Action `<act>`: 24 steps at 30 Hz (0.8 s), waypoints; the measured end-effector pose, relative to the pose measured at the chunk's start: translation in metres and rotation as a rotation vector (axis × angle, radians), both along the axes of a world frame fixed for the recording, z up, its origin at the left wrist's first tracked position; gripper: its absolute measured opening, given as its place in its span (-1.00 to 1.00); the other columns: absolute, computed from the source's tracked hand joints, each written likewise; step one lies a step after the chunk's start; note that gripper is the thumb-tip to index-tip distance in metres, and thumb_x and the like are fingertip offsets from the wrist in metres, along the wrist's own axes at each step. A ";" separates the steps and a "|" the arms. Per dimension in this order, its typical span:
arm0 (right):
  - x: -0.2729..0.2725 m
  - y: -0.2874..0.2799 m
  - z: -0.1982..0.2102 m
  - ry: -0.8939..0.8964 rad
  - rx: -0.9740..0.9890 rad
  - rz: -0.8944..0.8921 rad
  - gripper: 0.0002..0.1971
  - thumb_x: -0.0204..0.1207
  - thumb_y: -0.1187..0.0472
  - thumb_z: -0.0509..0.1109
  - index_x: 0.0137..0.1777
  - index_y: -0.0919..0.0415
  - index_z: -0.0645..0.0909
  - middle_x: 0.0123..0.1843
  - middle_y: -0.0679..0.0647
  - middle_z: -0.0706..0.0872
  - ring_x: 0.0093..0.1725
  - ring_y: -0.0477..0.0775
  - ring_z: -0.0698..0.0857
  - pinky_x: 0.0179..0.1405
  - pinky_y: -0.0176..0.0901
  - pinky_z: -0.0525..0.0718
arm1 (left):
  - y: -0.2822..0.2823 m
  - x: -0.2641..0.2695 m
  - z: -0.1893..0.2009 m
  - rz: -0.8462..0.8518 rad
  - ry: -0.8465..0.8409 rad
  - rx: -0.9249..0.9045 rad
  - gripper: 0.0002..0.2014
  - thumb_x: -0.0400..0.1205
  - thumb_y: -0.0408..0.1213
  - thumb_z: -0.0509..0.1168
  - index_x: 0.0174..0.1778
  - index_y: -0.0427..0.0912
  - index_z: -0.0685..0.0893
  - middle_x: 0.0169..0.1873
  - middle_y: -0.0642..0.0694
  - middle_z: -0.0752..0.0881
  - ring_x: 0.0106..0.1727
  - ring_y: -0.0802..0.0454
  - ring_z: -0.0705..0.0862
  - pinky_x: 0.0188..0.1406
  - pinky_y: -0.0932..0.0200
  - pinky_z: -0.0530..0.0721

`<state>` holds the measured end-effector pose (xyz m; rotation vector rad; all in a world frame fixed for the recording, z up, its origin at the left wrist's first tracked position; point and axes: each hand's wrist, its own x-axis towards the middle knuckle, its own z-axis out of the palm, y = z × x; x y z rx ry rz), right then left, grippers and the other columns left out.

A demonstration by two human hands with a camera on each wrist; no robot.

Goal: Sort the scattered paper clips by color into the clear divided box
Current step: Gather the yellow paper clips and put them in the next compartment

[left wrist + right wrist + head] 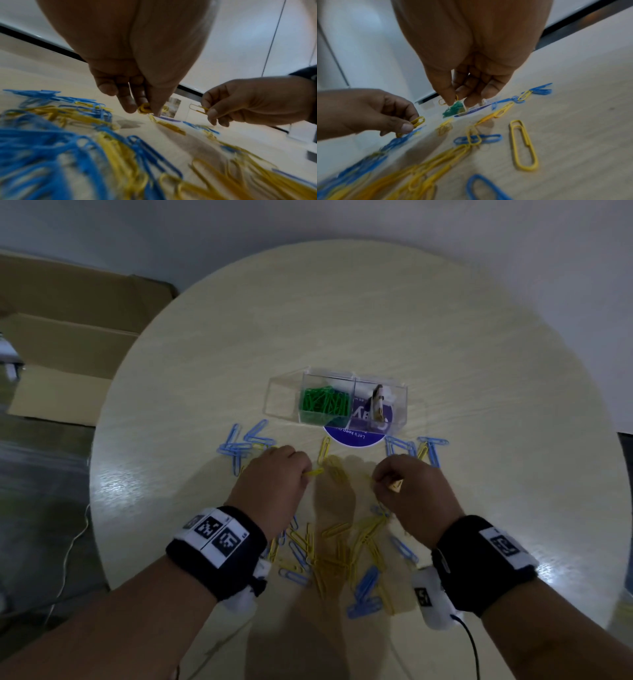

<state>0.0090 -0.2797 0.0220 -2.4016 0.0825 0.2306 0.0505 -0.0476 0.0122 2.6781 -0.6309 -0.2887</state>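
Here, both hands poised just in front of the clear divided box, on the near side of it, each pinching yellow clips. Left hand with thumb and fingertips closed on a small bunch of yellow paper clips, held low over the bench, probably so as to gather several of one colour before a single trip to the box. Right hand likewise closed on a yellow clip, its loop sticking out past the thumb. Green clips already heaped in the box's middle compartment; the compartment left of them looks empty, the one right of them shows something pale that cannot be made out. Blue clips lying in loose groups left and right of the box front, and a mixed yellow and blue scatter well on the near side of the box, between the wrists. From the head view, only a yellow sliver showing at the left fingertips; from the left wrist view, a bunch of more than one. From the right wrist view, a lone big yellow clip lying flat, apart from the tangle, and the box seen only as a green blur behind the fingers. Judged from this, green done, yellow in hand, blue untouched.
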 end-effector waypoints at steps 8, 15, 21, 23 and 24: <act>-0.003 -0.006 -0.005 0.059 -0.179 -0.168 -0.82 0.38 0.19 0.43 -0.06 -0.05 0.71 -0.11 0.02 0.74 -0.09 0.12 0.70 -0.10 -0.09 0.61 | -0.028 0.026 -0.015 0.001 0.023 -0.008 -0.84 0.58 -0.32 0.36 0.04 -0.12 0.78 -0.07 -0.19 0.72 0.02 -0.26 0.61 0.04 -0.15 0.63; 0.004 -0.001 -0.015 -0.071 -0.329 0.214 -0.73 0.30 0.24 0.50 0.02 0.05 0.76 -0.04 0.10 0.71 -0.04 0.27 0.64 0.01 0.03 0.64 | -0.028 0.025 -0.007 -0.141 0.020 0.085 -0.48 0.57 -0.27 0.38 0.49 -0.06 0.52 0.21 -0.15 0.59 0.21 -0.22 0.52 0.10 -0.15 0.63; 0.010 0.002 -0.011 0.024 -0.433 0.316 -0.80 0.39 0.17 0.40 -0.01 -0.03 0.73 -0.10 0.08 0.72 -0.06 0.26 0.61 -0.03 0.11 0.63 | -0.032 0.019 -0.010 -0.165 -0.016 0.063 -0.75 0.55 -0.24 0.43 0.14 -0.14 0.73 0.07 -0.13 0.65 0.15 -0.20 0.53 0.03 -0.20 0.65; 0.011 0.003 -0.010 0.068 -0.433 0.279 -0.79 0.39 0.15 0.39 0.01 -0.03 0.70 -0.07 0.08 0.74 -0.02 0.24 0.63 0.01 0.09 0.62 | -0.032 0.016 -0.011 -0.142 -0.005 0.039 -0.75 0.53 -0.30 0.43 0.14 -0.14 0.71 0.02 -0.15 0.69 0.12 -0.22 0.57 -0.01 -0.18 0.66; 0.012 0.004 -0.009 0.092 -0.413 0.249 -0.79 0.39 0.15 0.38 0.01 -0.02 0.70 -0.05 0.07 0.76 0.00 0.24 0.65 0.02 0.06 0.62 | -0.031 0.014 -0.010 -0.127 0.003 0.027 -0.71 0.53 -0.33 0.42 0.18 -0.15 0.69 0.01 -0.17 0.70 0.12 -0.23 0.59 -0.02 -0.16 0.66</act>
